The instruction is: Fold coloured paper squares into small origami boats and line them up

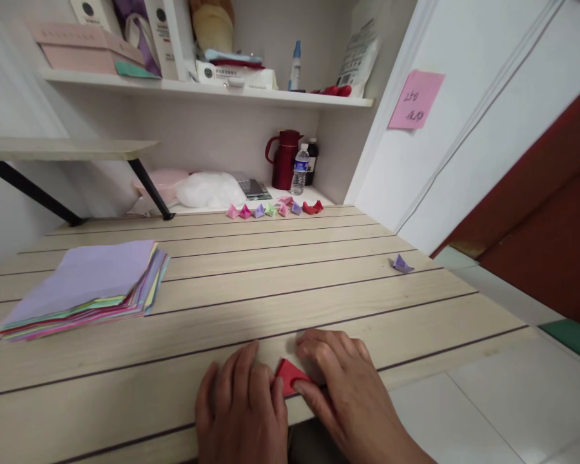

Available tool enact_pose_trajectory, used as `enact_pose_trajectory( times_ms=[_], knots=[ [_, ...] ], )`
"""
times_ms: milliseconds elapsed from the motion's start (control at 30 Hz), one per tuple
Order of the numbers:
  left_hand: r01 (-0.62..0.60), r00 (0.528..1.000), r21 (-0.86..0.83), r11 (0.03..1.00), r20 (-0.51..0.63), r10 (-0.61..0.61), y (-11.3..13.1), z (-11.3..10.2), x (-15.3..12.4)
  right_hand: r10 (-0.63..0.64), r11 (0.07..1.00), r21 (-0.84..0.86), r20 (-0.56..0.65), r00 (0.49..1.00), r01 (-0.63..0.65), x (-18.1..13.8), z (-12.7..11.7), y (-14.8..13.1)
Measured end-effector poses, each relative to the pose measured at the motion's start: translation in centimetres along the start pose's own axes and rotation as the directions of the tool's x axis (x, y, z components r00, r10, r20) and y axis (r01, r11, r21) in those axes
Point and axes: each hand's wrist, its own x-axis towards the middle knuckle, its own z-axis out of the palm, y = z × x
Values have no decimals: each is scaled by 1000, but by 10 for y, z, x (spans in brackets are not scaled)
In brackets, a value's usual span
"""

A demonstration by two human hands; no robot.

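A small piece of red folded paper (289,375), roughly triangular, lies at the table's front edge between my hands. My left hand (244,396) is on its left, fingers curled down on the wood and thumb holding the paper's edge. From the right, my right hand (345,380) presses its thumb on the paper's lower right part, with its other fingers bent over the tabletop. The hands hide part of the paper's sides. Well away to the right sits a purple folded paper boat (402,263).
A stack of coloured paper (87,277) lies at the left. Several small folded paper shapes (259,211) line the table's back edge. Behind them stand a dark red jug (285,161) and a water bottle (299,171). A raised shelf board (67,149) rests on black legs at the left.
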Motion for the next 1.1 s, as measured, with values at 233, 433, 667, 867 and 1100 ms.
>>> enact_pose_trajectory(
  times_ms=[233, 433, 667, 867, 1100],
  knots=[
    [60, 997, -143, 988, 62, -51, -4, 1, -5, -44, 993, -99, 172, 984, 61, 6, -6, 1],
    [45, 999, -154, 987, 19, -43, -4, 1, -6, 31, 999, 22, 135, 990, -34, 0, -9, 6],
    [45, 999, -143, 989, 35, -41, -5, 0, -2, 37, 997, 64, 45, 998, -40, -4, -8, 14],
    [32, 998, -194, 980, 68, -20, -7, -8, 0, 24, 1000, 14, 125, 992, -26, -5, -15, 8],
    [72, 993, -216, 974, 111, -49, -3, -13, 4, 52, 997, 46, 87, 995, -56, -5, -15, 4]
  ],
)
